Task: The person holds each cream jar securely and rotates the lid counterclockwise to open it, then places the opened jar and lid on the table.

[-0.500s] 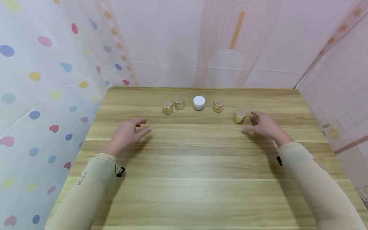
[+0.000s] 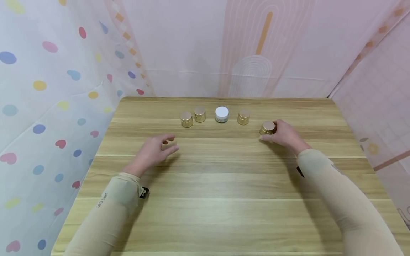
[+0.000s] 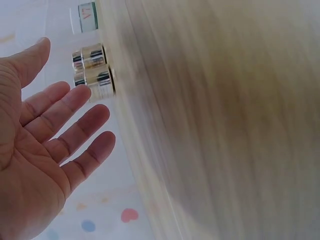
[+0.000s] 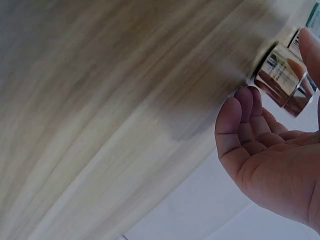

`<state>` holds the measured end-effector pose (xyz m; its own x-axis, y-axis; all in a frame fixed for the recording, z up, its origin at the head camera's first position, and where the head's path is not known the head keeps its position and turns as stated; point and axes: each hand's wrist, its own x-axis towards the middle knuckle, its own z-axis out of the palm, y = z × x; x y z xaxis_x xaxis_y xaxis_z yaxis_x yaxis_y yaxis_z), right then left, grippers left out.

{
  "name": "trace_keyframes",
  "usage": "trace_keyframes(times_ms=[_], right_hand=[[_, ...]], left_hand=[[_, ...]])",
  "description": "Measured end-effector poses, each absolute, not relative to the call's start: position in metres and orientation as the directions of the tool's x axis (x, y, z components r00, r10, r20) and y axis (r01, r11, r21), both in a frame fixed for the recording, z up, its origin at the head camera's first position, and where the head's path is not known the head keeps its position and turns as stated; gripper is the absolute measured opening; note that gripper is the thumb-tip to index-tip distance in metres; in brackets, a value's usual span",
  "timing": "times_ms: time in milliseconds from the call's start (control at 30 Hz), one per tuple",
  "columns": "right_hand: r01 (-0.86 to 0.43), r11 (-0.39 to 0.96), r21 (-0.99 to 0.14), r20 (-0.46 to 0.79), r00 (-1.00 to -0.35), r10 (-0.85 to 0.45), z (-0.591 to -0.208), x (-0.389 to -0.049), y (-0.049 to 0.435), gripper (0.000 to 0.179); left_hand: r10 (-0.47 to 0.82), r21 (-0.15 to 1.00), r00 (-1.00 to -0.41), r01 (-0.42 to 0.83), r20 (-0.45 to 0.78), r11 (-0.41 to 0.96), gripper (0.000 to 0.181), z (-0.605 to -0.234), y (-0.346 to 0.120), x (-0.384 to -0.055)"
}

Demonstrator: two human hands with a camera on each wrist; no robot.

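Observation:
My right hand (image 2: 286,136) is at the rightmost gold jar (image 2: 267,128), its thumb in front and its fingers on the far right side. In the right wrist view the gold jar (image 4: 281,79) stands between the thumb and bent fingers (image 4: 230,117), with a gap towards the palm; firm contact cannot be made out. My left hand (image 2: 153,153) hovers over the table with parted, relaxed fingers and holds nothing. Nearest to it are two gold jars, one (image 2: 187,119) slightly in front of the other (image 2: 200,114).
A white-lidded jar (image 2: 221,114) and another gold jar (image 2: 243,117) stand along the back of the wooden table (image 2: 205,199). Patterned cloth (image 2: 179,46) hangs behind the table and at both sides.
My right hand has moved left, bringing its thumb and fingers around the rightmost gold jar. My left hand has shifted a little to the right. The other jars stand as before.

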<state>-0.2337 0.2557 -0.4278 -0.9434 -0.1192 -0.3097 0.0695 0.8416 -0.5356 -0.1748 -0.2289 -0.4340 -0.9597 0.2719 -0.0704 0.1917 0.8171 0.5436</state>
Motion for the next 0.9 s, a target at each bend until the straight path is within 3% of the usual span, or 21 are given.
trace_keyframes(times_ms=[333,567,733,900], right_hand=[[0.028,0.87,-0.492,-0.207,-0.975,-0.086,-0.434,-0.236,0.25,0.061],[0.024,0.841,-0.54,-0.172,-0.982,-0.082,-0.435,-0.23,0.252,0.049],[-0.036,0.817,-0.575,-0.102,-0.988,-0.115,-0.436,-0.223,0.247,0.05],[-0.104,0.744,-0.66,-0.05,-0.982,-0.182,-0.437,-0.209,0.233,0.038]], left_hand=[[0.297,0.569,-0.953,0.212,-0.059,0.794,0.055,-0.437,-0.22,-0.169],[0.313,0.578,-0.949,0.236,-0.036,0.781,0.054,-0.439,-0.215,-0.167],[0.332,0.572,-0.943,0.266,-0.011,0.776,0.053,-0.441,-0.207,-0.166],[0.367,0.595,-0.93,0.29,-0.009,0.75,0.051,-0.44,-0.192,-0.161]])
